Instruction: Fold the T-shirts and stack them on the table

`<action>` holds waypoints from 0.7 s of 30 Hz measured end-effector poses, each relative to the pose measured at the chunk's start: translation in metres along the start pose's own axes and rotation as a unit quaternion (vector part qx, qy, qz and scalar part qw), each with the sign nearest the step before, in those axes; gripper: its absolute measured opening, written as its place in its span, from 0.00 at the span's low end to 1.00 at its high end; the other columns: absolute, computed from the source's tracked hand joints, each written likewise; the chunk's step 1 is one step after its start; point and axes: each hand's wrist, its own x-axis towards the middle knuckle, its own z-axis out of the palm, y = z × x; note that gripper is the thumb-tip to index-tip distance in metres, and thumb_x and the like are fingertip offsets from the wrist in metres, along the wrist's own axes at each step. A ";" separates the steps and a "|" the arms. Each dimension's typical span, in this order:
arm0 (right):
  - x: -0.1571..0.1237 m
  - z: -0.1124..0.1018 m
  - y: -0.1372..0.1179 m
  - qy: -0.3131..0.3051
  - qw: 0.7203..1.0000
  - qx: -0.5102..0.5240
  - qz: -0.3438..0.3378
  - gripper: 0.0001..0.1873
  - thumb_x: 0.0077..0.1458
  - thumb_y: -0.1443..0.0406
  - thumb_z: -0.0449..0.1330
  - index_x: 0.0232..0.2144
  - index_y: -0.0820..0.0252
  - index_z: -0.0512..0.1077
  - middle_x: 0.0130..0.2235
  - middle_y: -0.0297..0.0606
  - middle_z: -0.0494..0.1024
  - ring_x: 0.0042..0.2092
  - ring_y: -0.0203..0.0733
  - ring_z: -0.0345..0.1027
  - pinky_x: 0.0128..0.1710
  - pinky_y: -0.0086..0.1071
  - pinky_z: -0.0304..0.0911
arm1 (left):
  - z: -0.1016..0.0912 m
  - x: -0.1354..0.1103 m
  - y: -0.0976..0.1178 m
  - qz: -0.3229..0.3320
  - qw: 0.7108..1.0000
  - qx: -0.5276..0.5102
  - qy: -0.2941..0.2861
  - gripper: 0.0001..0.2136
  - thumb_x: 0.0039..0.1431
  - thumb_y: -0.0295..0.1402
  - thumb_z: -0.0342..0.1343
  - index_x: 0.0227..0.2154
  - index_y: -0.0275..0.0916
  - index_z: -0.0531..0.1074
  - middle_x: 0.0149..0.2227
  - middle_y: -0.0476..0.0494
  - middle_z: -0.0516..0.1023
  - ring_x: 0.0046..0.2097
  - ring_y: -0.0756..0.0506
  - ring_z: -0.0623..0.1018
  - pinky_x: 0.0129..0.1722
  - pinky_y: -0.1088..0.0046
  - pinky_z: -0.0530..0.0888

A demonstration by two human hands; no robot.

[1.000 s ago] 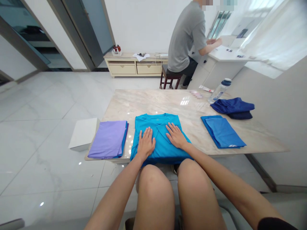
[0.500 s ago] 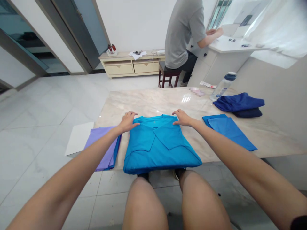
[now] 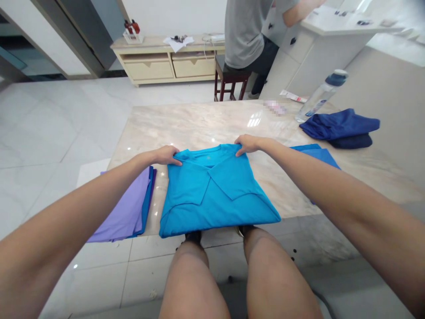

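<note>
Left hand [image 3: 166, 155] pinches one top corner of a folded blue shirt [image 3: 212, 192], and right hand [image 3: 248, 144] pinches the other top corner. The shirt lies flat at the near edge of the worktop [image 3: 195, 122]. A purple shirt [image 3: 122, 208] lies just beside it on the left. Another blue shirt [image 3: 315, 153] sits to the right, partly behind the right arm. Dark blue clothes [image 3: 338, 126] and a water bottle [image 3: 322, 95] are farther away.
</note>
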 end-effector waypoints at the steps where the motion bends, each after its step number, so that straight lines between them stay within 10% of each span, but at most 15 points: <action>1: -0.002 -0.005 -0.002 0.025 0.999 -0.021 0.006 0.23 0.55 0.55 0.76 0.49 0.60 0.85 0.48 0.46 0.87 0.49 0.56 0.80 0.49 0.38 0.71 | -0.002 -0.003 0.002 0.009 1.000 -0.003 0.011 0.22 0.49 0.54 0.66 0.37 0.42 0.81 0.43 0.40 0.86 0.46 0.34 0.82 0.46 0.64 0.74; 7: -0.012 -0.044 -0.003 0.182 0.976 -0.064 0.101 0.23 0.60 0.52 0.74 0.52 0.59 0.83 0.51 0.49 0.84 0.54 0.59 0.77 0.51 0.43 0.71 | -0.036 -0.017 0.016 -0.017 0.985 0.022 0.168 0.15 0.56 0.47 0.66 0.37 0.41 0.80 0.38 0.43 0.83 0.44 0.36 0.81 0.45 0.64 0.73; 14: -0.047 -0.104 -0.013 0.444 0.890 -0.028 0.104 0.22 0.78 0.54 0.56 0.59 0.67 0.73 0.61 0.57 0.74 0.63 0.57 0.62 0.63 0.50 0.60 | -0.118 -0.039 0.061 -0.054 0.887 0.017 0.458 0.20 0.68 0.43 0.65 0.51 0.30 0.78 0.51 0.39 0.82 0.50 0.43 0.74 0.54 0.62 0.69; 21: -0.089 -0.104 -0.014 0.526 0.849 -0.034 0.036 0.11 0.76 0.60 0.60 0.51 0.62 0.73 0.55 0.53 0.77 0.59 0.55 0.61 0.59 0.48 0.58 | -0.125 -0.075 0.083 0.014 0.872 0.025 0.489 0.19 0.70 0.52 0.56 0.49 0.42 0.76 0.53 0.46 0.79 0.56 0.43 0.72 0.60 0.59 0.65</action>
